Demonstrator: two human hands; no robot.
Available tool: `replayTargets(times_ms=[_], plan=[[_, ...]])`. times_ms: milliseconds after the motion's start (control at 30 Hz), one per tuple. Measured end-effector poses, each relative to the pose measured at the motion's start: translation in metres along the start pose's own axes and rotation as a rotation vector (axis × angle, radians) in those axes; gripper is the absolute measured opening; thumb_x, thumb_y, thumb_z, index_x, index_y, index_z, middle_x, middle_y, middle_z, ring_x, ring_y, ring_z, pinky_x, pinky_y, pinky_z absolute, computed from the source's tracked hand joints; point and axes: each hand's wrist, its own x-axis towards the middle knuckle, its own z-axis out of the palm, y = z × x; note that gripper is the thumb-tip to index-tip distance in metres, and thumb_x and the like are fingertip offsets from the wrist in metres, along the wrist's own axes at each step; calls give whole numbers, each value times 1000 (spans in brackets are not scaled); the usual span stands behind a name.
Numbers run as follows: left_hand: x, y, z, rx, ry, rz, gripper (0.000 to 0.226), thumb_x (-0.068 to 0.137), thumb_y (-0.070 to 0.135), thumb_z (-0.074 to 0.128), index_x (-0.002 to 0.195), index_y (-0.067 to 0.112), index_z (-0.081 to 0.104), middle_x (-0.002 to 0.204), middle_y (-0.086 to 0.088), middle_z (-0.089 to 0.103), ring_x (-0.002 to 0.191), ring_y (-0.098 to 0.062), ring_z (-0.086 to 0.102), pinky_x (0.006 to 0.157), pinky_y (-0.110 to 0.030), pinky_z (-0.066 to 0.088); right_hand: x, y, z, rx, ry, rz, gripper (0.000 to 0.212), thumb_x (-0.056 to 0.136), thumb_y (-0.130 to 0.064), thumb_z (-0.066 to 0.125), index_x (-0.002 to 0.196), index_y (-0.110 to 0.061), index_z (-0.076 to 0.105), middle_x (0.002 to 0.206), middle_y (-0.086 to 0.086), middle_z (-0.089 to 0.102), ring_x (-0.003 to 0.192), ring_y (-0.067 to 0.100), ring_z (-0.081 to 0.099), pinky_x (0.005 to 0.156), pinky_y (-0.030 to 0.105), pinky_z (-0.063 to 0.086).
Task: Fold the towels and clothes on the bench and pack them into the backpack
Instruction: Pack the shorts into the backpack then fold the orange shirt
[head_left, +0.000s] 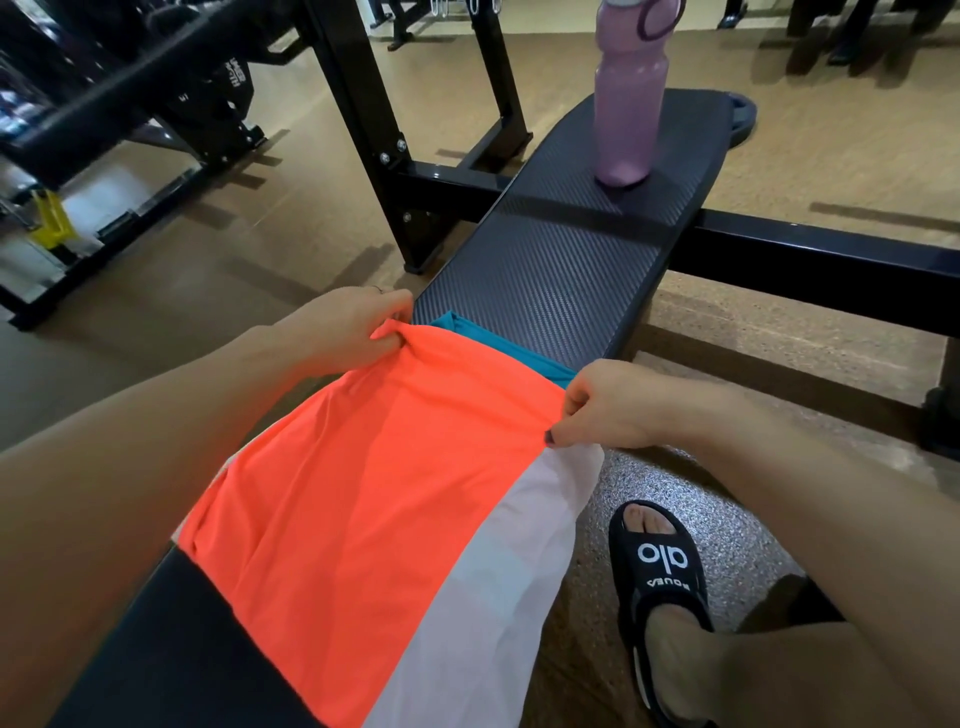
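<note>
1. The left hand (345, 327) is pinching the far left corner of an orange garment (374, 467), fingers closed tight on a small fold of the cloth.
2. The right hand (613, 402) is pinching the far right corner of the same garment, thumb and fingers closed on its edge.
3. The orange garment is lying stretched between the two hands along the near part of the black padded bench (561, 260).
4. A pale pink cloth (498, 582) is lying under the orange garment, showing along its right side and hanging over the bench's right edge.
5. A teal cloth (498, 345) is peeking out just beyond the orange garment's far edge.
6. A pink water bottle (626, 98) is standing upright at the far end of the bench, well apart from the clothes.
7. A foot in a black slide sandal (662, 582) is resting on the floor to the right of the bench.
</note>
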Motion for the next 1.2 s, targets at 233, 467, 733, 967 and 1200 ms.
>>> replayTargets(times_ms=[233,467,733,967,1200], plan=[[0,-10,11,108,-134,-135,17,91,22,46,106,29,46,103,-2,60,90,-25,62,80,-46,52,-2,11,-8,67,-101,92,29,74,-33,70,85,-6,74,71,4,64,64,18,56,55,25,42],[6,-18,16,56,-38,-206,17,90,18,48,104,20,55,101,-8,63,94,-29,60,79,-42,50,1,9,0,188,-174,123,11,80,-14,60,86,-5,60,58,9,67,46,18,53,46,21,43],[5,-18,-2,46,-43,-115,21,101,21,47,84,33,40,79,2,57,77,-24,55,66,-36,42,1,14,0,326,-213,186,35,98,-30,55,101,4,57,63,17,69,50,25,68,44,25,50],[8,-30,-11,118,42,-35,23,102,37,38,110,21,53,89,-6,64,80,-30,60,73,-42,49,-6,15,-6,308,-224,155,35,97,-35,56,99,-1,61,64,14,67,46,20,64,40,21,44],[17,-46,-3,242,68,30,15,103,40,39,108,29,48,84,2,59,75,-23,57,71,-39,51,-11,21,-14,223,-278,132,24,95,-31,62,100,-8,60,46,2,55,36,13,51,38,19,36]])
